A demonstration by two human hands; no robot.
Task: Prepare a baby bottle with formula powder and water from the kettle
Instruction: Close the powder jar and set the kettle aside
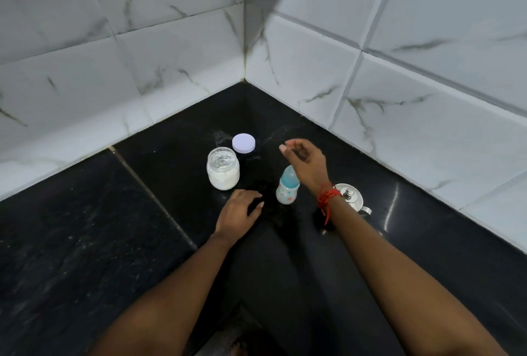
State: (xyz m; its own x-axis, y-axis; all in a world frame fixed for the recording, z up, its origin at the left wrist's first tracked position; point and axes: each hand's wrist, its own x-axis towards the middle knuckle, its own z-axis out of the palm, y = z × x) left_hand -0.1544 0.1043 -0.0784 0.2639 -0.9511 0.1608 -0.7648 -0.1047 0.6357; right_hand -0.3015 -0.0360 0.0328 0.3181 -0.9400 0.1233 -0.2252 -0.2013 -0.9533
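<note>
A glass jar [223, 169] of white formula powder stands open on the black counter [114, 227]. Its pale lilac lid [243, 143] lies flat just behind it. To the right stands a small baby bottle [287, 186] with a blue cap on. A steel kettle [352, 197] sits right of the bottle, partly hidden by my right wrist. My right hand [306, 163] hovers above and behind the bottle with loosely curled fingers and holds nothing. My left hand [238, 211] rests on the counter in front of the jar, fingers relaxed, holding nothing.
White marble-pattern tiled walls [399, 76] meet in a corner behind the objects. The counter has a seam running diagonally at the left. A red thread band [328, 197] circles my right wrist.
</note>
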